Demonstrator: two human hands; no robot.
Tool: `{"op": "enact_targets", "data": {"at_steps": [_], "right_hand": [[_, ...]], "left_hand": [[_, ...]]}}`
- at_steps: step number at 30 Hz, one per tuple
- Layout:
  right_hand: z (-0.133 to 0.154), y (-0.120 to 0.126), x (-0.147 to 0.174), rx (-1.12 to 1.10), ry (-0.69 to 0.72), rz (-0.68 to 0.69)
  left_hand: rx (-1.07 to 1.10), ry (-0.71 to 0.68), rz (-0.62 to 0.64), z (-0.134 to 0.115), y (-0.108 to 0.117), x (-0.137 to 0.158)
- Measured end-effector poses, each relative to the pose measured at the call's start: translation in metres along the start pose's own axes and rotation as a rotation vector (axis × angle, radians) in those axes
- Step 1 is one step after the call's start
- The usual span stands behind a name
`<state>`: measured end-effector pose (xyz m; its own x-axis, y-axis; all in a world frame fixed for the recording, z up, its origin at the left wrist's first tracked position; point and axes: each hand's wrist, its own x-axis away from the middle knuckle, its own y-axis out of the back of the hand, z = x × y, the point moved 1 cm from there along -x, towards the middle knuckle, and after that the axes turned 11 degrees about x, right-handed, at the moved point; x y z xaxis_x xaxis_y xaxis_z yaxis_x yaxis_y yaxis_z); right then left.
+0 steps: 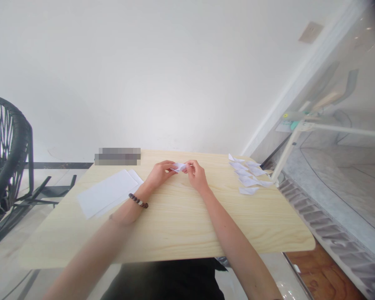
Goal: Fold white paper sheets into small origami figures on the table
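Observation:
Between my two hands is a small piece of folded white paper (179, 167), held above the middle of the wooden table. My left hand (161, 173), with a beaded bracelet on its wrist, pinches the paper's left end. The right end is gripped between the thumb and fingers of my right hand (196, 174). Fingers cover part of the folds. Flat white paper sheets (108, 193) lie overlapping to the left of my left forearm. Over on the right side sit several folded paper pieces (248, 181) with pointed ends, grouped close together.
The light wooden table (175, 233) stands against a white wall (175, 75). A blurred-out dark item (118, 156) is at its back left edge. A dark woven chair (15, 125) stands at left, and a white metal frame (289, 154) at right.

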<state>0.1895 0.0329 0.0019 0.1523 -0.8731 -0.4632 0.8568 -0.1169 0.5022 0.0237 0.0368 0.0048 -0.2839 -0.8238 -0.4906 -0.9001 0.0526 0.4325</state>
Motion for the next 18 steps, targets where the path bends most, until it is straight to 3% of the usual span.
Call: {"op": "enact_targets", "data": {"at_steps": [18], "right_hand": [[-0.009,0.004,-0.004,0.217,0.273,0.142]], "left_hand": [[-0.074,-0.076,0.062,0.004,0.000,0.000]]}}
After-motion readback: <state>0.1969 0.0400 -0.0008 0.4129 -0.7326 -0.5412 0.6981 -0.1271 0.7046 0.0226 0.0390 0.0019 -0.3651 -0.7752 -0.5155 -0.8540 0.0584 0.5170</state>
